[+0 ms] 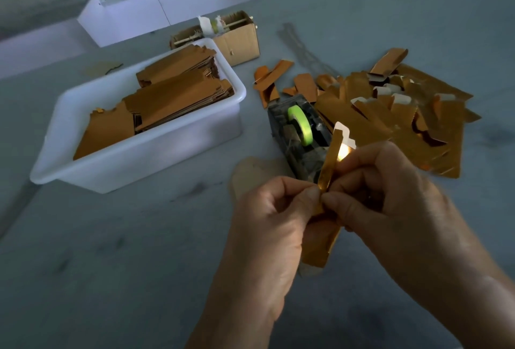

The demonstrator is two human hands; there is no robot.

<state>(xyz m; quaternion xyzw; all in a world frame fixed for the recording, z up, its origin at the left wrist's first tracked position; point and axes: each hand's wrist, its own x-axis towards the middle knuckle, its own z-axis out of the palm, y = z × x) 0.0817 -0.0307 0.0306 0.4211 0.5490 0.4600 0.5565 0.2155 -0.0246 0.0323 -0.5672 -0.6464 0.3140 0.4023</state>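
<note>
The gold foil-faced card carton blank (329,163) stands upright above the grey table (111,251), caught between the two hands. The left hand (267,217) and right hand (390,198) are close together, each pinching its folded edge. This looks like the creasing step; next it likely wants a strip from the grey tape dispenser with the green roll (296,136) just beyond the hands, so one hand must let go while the other holds the fold.

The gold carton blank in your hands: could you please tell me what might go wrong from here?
The left hand and right hand pinch the gold carton blank at one narrow spot, so it may crease crookedly or tear. The tape dispenser sits just behind, where the raised flap could catch.
</note>
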